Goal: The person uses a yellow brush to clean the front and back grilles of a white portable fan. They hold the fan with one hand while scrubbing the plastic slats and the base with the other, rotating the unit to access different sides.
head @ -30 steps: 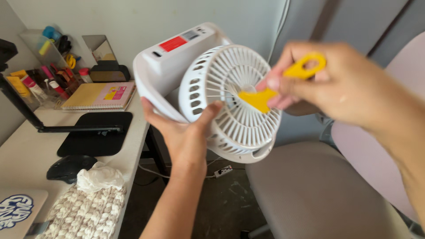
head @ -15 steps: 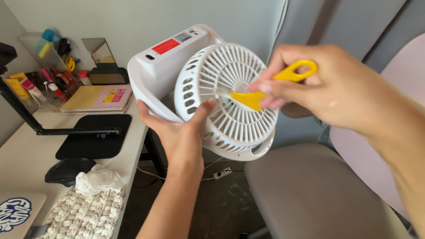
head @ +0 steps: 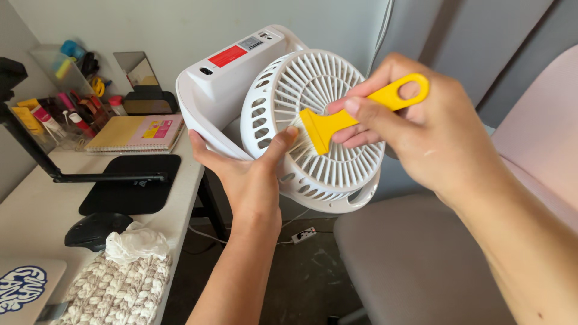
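The white fan (head: 301, 114) is up in the air in front of me, held off the edge of the surface (head: 36, 204) and above the grey chair seat (head: 415, 253). Its round slatted grille (head: 325, 120) faces me and tilts a little to the right, with the boxy white base (head: 235, 66) turned up and to the left, a red label on it.

In the head view, my left hand (head: 247, 180) grips the fan from below: the palm cups the curved stand, the fingers are closed around its edge, and my thumb presses on the rim of the grille. My right hand (head: 415, 126) is closed on a small yellow brush (head: 355, 111), pinching its handle between thumb and fingers just behind the head. The looped end of the handle sticks out above my knuckles. The pale bristles touch the grille slats near the centre, just beside my left thumb.

On the surface to the left lie a black mouse (head: 93, 229), a crumpled white cloth (head: 135, 244) on a knitted mat (head: 114, 289), a black stand base (head: 129, 189), and a yellow-and-pink notebook (head: 138, 132). Behind it stands a clear organiser with pens (head: 60, 90).
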